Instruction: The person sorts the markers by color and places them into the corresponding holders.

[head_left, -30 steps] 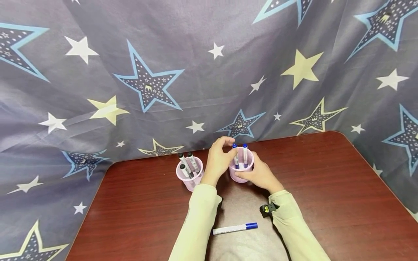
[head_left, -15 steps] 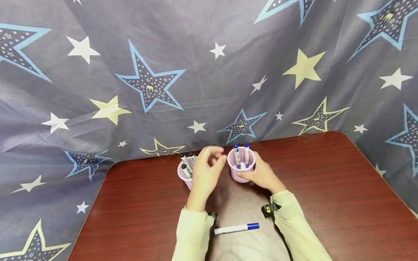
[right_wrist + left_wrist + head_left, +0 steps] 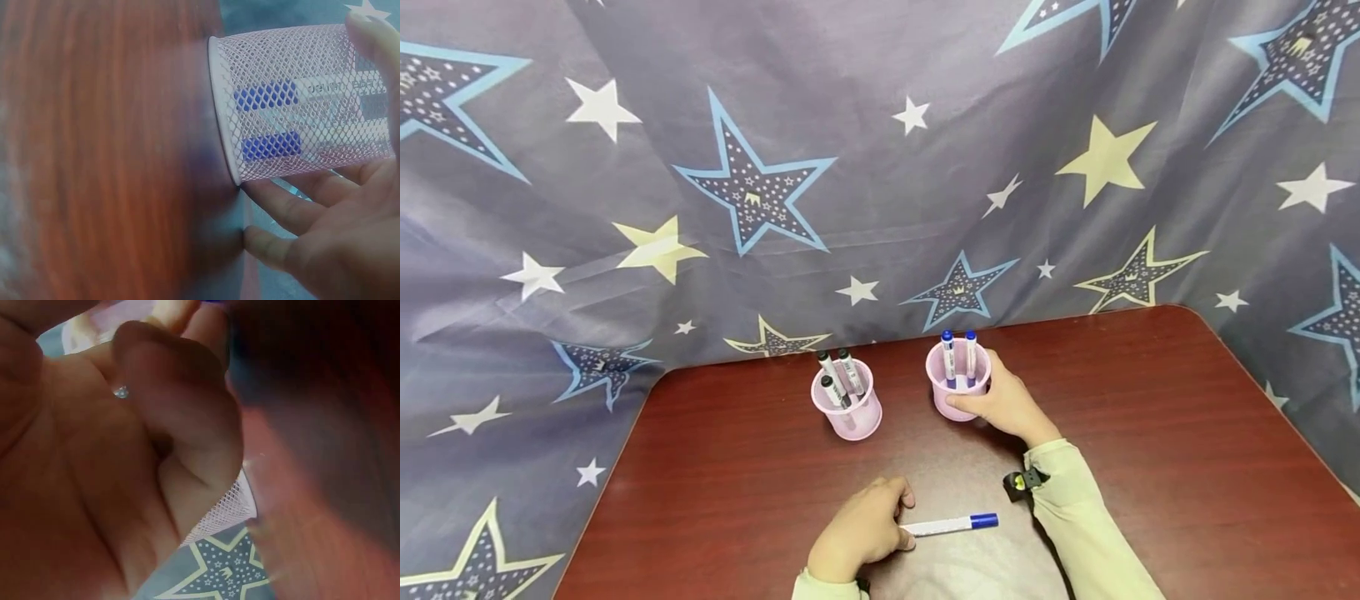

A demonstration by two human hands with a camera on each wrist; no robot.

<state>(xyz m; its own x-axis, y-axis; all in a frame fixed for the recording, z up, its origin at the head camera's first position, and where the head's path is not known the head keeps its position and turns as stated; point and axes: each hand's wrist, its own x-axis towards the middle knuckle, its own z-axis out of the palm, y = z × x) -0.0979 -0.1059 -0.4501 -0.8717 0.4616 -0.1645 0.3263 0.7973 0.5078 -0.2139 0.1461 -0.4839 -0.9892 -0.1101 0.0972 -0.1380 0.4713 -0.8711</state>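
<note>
In the head view my left hand (image 3: 861,529) is at the near part of the table, its thumb and forefinger apart on either side of the uncapped-looking left end of a blue-capped whiteboard marker (image 3: 943,526) lying flat. Whether the fingers touch the marker cannot be told; the left wrist view shows mostly palm and bent fingers (image 3: 187,406). My right hand (image 3: 1011,407) grips a pink mesh pen cup (image 3: 953,406) from its right side, thumb in front. Two blue-capped markers (image 3: 950,362) stand in that cup. The right wrist view shows the same cup (image 3: 284,112) upright on the table.
A second pink mesh cup (image 3: 854,421) stands to the left, holding several black-capped markers (image 3: 835,379). Behind the brown table (image 3: 737,483) hangs a grey curtain (image 3: 850,125) with stars. A black strap with a cable (image 3: 1025,483) is on my right wrist.
My left hand has left the right cup's markers and come back and down to the loose marker on the table. My right hand keeps its grip on the cup.
</note>
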